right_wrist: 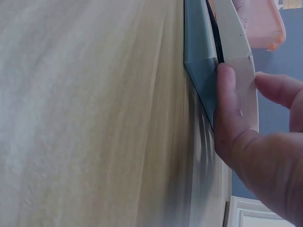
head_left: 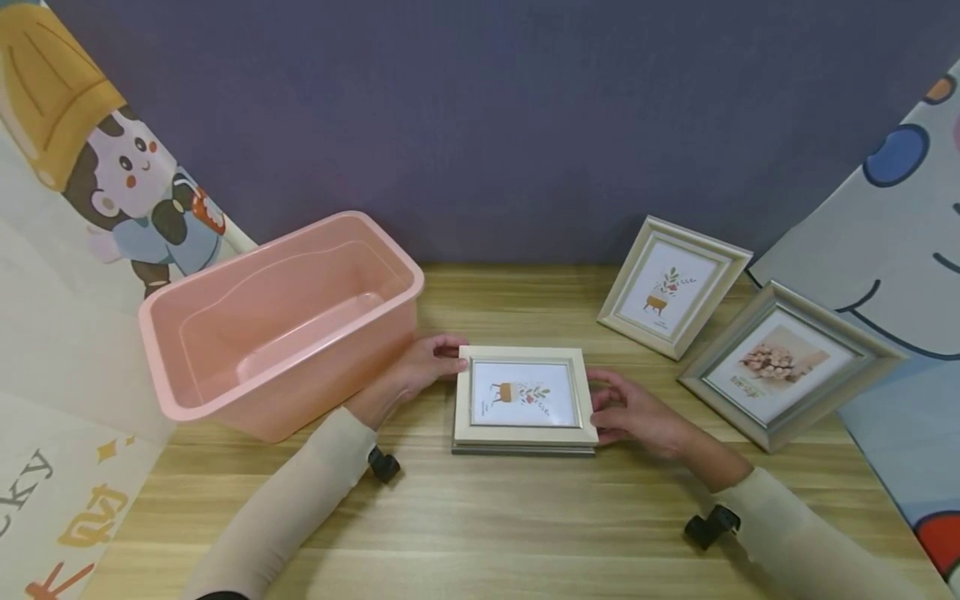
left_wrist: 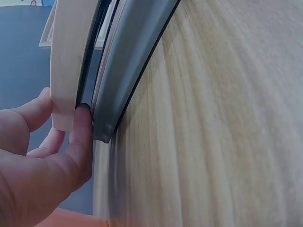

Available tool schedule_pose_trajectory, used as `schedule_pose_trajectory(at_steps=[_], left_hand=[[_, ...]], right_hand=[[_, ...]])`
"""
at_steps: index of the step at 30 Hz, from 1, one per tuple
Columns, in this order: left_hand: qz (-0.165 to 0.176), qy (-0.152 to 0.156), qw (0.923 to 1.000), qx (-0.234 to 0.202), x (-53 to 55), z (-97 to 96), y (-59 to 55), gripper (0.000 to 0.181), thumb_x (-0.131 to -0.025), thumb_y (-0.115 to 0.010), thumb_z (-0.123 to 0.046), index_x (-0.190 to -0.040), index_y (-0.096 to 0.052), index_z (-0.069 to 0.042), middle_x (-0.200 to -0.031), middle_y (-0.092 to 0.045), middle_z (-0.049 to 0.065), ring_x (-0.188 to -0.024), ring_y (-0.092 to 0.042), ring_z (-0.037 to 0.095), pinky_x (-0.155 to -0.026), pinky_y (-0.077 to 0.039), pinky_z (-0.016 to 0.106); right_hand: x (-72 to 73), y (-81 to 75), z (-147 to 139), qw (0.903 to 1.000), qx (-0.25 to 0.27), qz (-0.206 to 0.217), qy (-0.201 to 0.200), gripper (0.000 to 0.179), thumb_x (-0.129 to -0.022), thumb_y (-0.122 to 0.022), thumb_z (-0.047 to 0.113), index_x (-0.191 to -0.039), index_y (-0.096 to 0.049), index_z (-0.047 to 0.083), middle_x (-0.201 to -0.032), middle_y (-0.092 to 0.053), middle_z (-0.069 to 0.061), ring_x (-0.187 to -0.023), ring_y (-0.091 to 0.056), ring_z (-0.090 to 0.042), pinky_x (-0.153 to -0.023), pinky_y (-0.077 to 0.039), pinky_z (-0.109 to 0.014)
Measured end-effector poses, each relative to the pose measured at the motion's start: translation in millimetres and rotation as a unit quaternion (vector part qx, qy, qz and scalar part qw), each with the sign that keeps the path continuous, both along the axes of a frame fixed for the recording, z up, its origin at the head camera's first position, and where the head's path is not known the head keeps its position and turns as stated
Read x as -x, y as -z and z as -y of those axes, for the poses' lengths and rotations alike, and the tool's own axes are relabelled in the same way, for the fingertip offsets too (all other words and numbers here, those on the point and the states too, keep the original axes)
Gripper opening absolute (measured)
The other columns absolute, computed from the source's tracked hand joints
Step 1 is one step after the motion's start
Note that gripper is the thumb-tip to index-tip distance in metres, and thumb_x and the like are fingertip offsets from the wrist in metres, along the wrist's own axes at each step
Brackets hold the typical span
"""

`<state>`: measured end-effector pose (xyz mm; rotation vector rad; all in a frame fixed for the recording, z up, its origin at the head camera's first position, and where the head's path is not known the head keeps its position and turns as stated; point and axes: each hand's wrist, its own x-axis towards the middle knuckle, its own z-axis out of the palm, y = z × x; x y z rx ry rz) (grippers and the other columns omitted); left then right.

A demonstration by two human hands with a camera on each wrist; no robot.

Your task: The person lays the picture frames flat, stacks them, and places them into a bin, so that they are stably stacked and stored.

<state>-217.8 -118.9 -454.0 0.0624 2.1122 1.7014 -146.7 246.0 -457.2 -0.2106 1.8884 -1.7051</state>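
In the head view a cream picture frame (head_left: 525, 393) lies face up over a grey-silver picture frame (head_left: 522, 452), whose lower edge shows beneath it. My left hand (head_left: 422, 368) pinches the cream frame's left side. At the opposite side my right hand (head_left: 636, 417) grips it between thumb and fingers. The left wrist view shows a narrow gap between the cream frame (left_wrist: 68, 61) and the silver frame (left_wrist: 135, 52), with a fingertip in that gap. The silver frame (right_wrist: 202, 78) rests on the table in the right wrist view; most of its face is hidden.
A pink plastic bin (head_left: 300, 346) stands at the left, its inside bare. To the right, a cream picture frame (head_left: 671, 292) and a larger silver-beige picture frame (head_left: 787, 362) stand tilted back. A dark wall panel (head_left: 510, 125) borders the wooden table (head_left: 480, 525) behind.
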Motion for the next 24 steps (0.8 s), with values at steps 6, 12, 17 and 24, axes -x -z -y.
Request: schedule_pose_trajectory(at_steps=[6,12,17,24], left_hand=[[-0.004,-0.002,0.9999,0.011,-1.2,-0.3,0.9,0.045,-0.093,-0.07,0.0,-0.136,-0.058,0.004,-0.131,-0.06,0.023,-0.11,-0.061,0.023,-0.094,-0.058,0.029],[-0.01,-0.001,0.9997,0.022,-2.4,0.6,1.6,0.043,-0.094,-0.07,-0.003,-0.135,-0.06,0.003,-0.13,-0.062,0.021,-0.11,-0.06,0.022,-0.091,-0.056,0.027],[-0.002,-0.01,0.9998,0.014,-2.7,-0.8,0.3,0.043,-0.094,-0.07,-0.002,-0.136,-0.06,0.004,-0.128,-0.061,0.02,-0.107,-0.06,0.02,-0.09,-0.058,0.028],[-0.003,-0.017,0.9998,0.01,-4.2,-0.9,3.0,0.043,-0.094,-0.068,0.0,-0.136,-0.059,0.004,-0.128,-0.061,0.02,-0.107,-0.06,0.021,-0.086,-0.058,0.025]], right_hand=[[-2.7,1.7,1.1,0.9999,-0.008,0.001,0.01,0.079,-0.091,-0.065,-0.002,-0.157,-0.021,0.0,-0.108,-0.054,-0.013,-0.089,-0.067,-0.021,-0.075,-0.064,-0.038],[-3.8,3.3,2.0,0.9998,-0.013,0.003,0.012,0.08,-0.091,-0.065,-0.003,-0.157,-0.02,0.0,-0.106,-0.054,-0.013,-0.088,-0.067,-0.021,-0.075,-0.064,-0.038],[-3.7,4.1,3.7,0.9997,-0.013,0.009,0.017,0.08,-0.091,-0.065,-0.003,-0.157,-0.02,0.0,-0.106,-0.054,-0.013,-0.086,-0.066,-0.022,-0.074,-0.064,-0.039],[-3.6,3.4,6.0,0.9994,-0.015,0.02,0.023,0.08,-0.092,-0.065,-0.004,-0.158,-0.02,0.001,-0.103,-0.053,-0.012,-0.083,-0.065,-0.021,-0.07,-0.064,-0.037]])
